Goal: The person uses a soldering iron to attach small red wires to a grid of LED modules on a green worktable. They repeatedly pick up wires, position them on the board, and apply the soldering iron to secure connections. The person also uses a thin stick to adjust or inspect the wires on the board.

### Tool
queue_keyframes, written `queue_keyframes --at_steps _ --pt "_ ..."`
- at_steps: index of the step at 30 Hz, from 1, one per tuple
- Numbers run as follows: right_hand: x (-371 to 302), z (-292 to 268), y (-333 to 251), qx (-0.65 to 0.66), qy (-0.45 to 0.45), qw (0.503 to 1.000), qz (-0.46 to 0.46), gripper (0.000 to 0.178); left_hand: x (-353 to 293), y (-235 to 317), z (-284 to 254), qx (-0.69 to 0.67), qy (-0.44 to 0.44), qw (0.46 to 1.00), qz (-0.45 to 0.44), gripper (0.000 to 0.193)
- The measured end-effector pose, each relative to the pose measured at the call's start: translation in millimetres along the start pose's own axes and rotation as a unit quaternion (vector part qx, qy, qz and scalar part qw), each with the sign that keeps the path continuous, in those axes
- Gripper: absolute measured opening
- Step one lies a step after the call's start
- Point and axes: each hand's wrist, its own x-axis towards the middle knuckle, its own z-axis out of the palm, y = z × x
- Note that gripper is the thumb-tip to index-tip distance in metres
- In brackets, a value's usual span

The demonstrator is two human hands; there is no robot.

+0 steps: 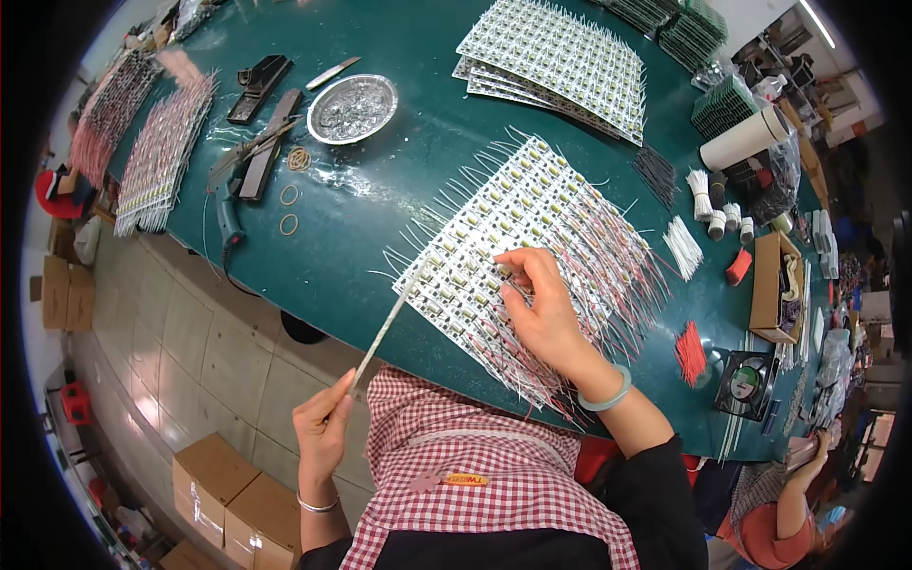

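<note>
At the centre of the frame a large white panel of small circuit boards [518, 237] lies tilted on the dark green table [380, 180], with thin white and red wires fanning from its edges. The right hand [541, 309] rests on the panel's lower middle, its grip nearly closed: the thumb and forefinger pinch at a small part on the board, though what sits between them is too small to tell. The left hand [323, 427], at the lower left of centre and off the table's edge, has its grip closed around the lower end of a long thin white strip [385, 332], which slants up to touch the panel's lower left corner. Toward the upper left sit a round foil dish [352, 108] and a few rubber bands [290, 195]. At the upper middle lies a stack of similar panels [560, 57]. A cardboard box [771, 285] stands at the right.
</note>
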Motion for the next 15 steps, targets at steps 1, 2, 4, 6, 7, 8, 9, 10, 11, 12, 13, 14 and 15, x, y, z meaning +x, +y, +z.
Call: queue_keyframes --at_steps 1,2,4,6,7,8,9,10,11,12,13,14,15 --pt "3.5 -1.9 -4.7 -0.035 0.000 0.999 -0.030 0.030 -1.5 0.3 -1.2 0.000 0.007 1.000 -0.008 0.036" --pt "7.3 -2.8 -13.1 -0.071 0.000 0.995 -0.072 0.030 -2.2 -0.3 -1.2 0.006 0.012 1.000 -0.009 0.036" --pt "17.4 0.1 -32.4 -0.143 0.002 0.977 -0.155 0.030 -2.5 -0.7 -1.1 0.018 0.020 1.000 -0.012 0.036" --pt "29.5 9.0 -36.8 -0.167 -0.019 0.969 -0.183 0.021 -3.6 -6.0 0.9 0.005 0.023 1.000 -0.008 0.036" --pt "35.6 14.2 -35.7 -0.185 -0.035 0.965 -0.183 0.018 -3.7 -8.0 2.2 -0.003 0.026 1.000 -0.005 0.036" --pt "41.4 19.6 -34.4 -0.203 -0.051 0.960 -0.183 0.016 -3.3 -7.7 3.6 -0.007 0.039 0.999 0.000 0.035" --pt "46.6 25.2 -33.4 -0.220 -0.052 0.956 -0.188 0.014 -2.3 -6.6 5.8 -0.012 0.051 0.999 0.004 0.035" --pt "50.3 29.5 -33.4 -0.245 -0.061 0.951 -0.178 0.014 -1.8 -6.1 8.1 -0.016 0.066 0.998 0.006 0.034" --pt "53.2 33.2 -33.9 -0.270 -0.069 0.946 -0.167 0.013 -0.5 -4.8 9.8 -0.015 0.067 0.997 0.015 0.034" --pt "56.1 36.7 -33.2 -0.295 -0.077 0.939 -0.157 0.013 1.6 -3.0 11.2 -0.015 0.068 0.997 0.025 0.034" --pt "59.1 41.5 -27.6 -0.328 -0.057 0.926 -0.177 0.012 3.0 -1.8 12.7 -0.015 0.069 0.997 0.034 0.033" --pt "58.8 43.3 -24.6 -0.331 -0.059 0.926 -0.171 0.010 3.7 -1.4 14.1 -0.024 0.066 0.997 0.036 0.033" --pt "58.5 44.1 -23.6 -0.334 -0.061 0.926 -0.165 0.010 4.3 -1.3 15.2 -0.033 0.063 0.997 0.038 0.032"
